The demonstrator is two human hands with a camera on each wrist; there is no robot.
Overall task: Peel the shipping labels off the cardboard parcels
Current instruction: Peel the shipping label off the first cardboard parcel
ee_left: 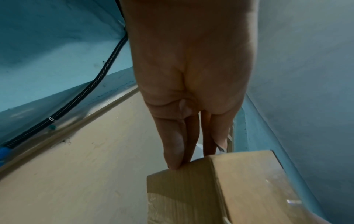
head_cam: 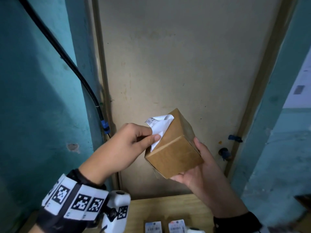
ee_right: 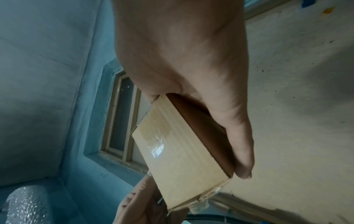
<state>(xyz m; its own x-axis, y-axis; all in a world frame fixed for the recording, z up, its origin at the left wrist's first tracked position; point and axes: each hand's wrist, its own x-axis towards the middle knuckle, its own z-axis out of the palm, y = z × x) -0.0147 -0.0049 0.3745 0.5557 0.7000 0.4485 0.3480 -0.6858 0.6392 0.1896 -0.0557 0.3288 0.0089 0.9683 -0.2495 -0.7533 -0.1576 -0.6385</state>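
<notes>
A small brown cardboard parcel (head_cam: 175, 148) is held up in the air in front of a door. My right hand (head_cam: 204, 167) cradles it from below and behind, fingers curled round its far side. A white shipping label (head_cam: 159, 127) hangs half-lifted off the parcel's left face, its printed end curling upward. My left hand (head_cam: 133, 145) pinches the label's lower part between thumb and fingers. In the left wrist view the fingertips (ee_left: 175, 163) meet at the parcel (ee_left: 220, 186) edge. The right wrist view shows the parcel (ee_right: 182, 151) with clear tape, my thumb along its side.
A beige door (head_cam: 176, 64) stands straight ahead between teal walls. A black ribbed cable (head_cam: 67, 59) runs down the left wall. Below, a wooden surface (head_cam: 168, 209) carries two more labelled parcels (head_cam: 153, 227) (head_cam: 176, 226) at the frame's bottom edge.
</notes>
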